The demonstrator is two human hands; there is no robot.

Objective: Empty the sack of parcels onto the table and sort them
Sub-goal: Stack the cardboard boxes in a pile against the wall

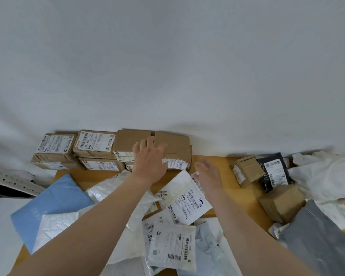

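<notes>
Brown cardboard boxes (96, 144) are stacked in a row against the white wall at the back of the wooden table (223, 168). My left hand (149, 158) lies with spread fingers on the front of the right-hand boxes (175, 146) in that row. My right hand (207, 172) hovers open just right of them, holding nothing. Soft mailers lie in front: a blue one (54, 198), white ones (187, 204) with barcode labels, a grey one (315, 236). At the right lie two small boxes (247, 170), a black mailer (275, 170) and the crumpled white sack (327, 172).
A perforated white metal shelf (10, 180) juts in at the left edge, below table height. Another brown box (281, 202) sits near the grey mailer. A strip of bare wood shows between the box row and the right-hand pile.
</notes>
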